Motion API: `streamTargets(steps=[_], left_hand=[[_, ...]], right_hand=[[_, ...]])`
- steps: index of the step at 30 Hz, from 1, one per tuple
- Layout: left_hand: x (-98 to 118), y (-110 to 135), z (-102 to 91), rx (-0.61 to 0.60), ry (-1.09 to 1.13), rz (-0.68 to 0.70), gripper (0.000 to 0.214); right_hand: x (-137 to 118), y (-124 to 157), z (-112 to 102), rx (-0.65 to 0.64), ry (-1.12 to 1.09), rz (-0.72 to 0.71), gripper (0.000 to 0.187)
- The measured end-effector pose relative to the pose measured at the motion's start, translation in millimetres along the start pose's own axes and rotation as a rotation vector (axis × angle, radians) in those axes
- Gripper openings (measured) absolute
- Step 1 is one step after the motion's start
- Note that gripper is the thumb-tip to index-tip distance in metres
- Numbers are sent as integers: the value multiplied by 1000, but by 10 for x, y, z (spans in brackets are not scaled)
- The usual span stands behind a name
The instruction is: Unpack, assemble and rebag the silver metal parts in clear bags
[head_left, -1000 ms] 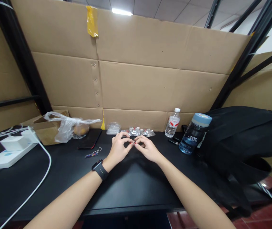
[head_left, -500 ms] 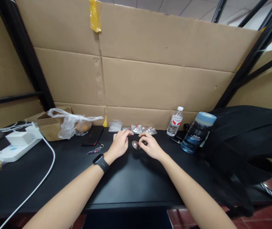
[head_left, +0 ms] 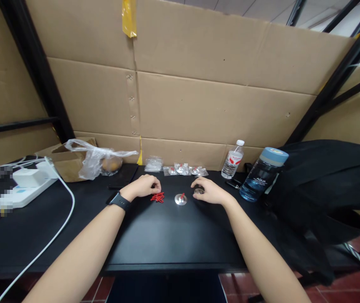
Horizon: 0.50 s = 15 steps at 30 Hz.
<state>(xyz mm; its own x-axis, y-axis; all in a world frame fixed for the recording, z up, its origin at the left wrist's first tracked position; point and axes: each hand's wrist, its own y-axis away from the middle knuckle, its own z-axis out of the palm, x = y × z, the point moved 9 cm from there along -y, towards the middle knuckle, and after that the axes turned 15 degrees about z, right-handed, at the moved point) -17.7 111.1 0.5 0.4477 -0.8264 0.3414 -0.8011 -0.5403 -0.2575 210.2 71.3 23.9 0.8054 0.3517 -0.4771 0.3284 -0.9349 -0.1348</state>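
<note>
A small shiny domed metal disc with a short red cord at its centre (head_left: pixel 180 199) lies flat on the black table between my hands. My left hand (head_left: pixel 145 185), wearing a dark watch, is closed, its fingertips down at a small heap of red cords (head_left: pixel 157 197). Bent fingers and thumb of my right hand (head_left: pixel 210 192) curve round a second metal disc (head_left: pixel 199 191), partly hidden by them. Behind the hands, several similar discs in clear packets (head_left: pixel 181 169) lie in a row, beside a stack of clear plastic bags (head_left: pixel 153 164).
At right stand a water bottle (head_left: pixel 232 160), a blue-lidded bottle (head_left: pixel 263 173) and a black bag (head_left: pixel 321 181). On the left are a white power strip (head_left: pixel 25 196) with a cable, a knotted plastic bag (head_left: pixel 93 164) and a dark phone (head_left: pixel 121 176). Cardboard (head_left: pixel 180 113) walls the back.
My hands have moved apart, left hand leftward and right hand rightward. The middle disc and the red cords now show plainly. The small keychain at left is now hidden from view.
</note>
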Motion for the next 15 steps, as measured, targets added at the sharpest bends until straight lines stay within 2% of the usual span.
streamTargets(steps=[3,8,15], left_hand=[[1,8,-16,-16,-4,-9,14],[-16,5,11,-53,-60,-38,10],[52,-9,55,-77,-198,-95,13]], right_hand=[[195,10,30,-102,50,62,46],[275,1,18,-113,-3,101,37],[268,4,1,-121,-31,104,39]])
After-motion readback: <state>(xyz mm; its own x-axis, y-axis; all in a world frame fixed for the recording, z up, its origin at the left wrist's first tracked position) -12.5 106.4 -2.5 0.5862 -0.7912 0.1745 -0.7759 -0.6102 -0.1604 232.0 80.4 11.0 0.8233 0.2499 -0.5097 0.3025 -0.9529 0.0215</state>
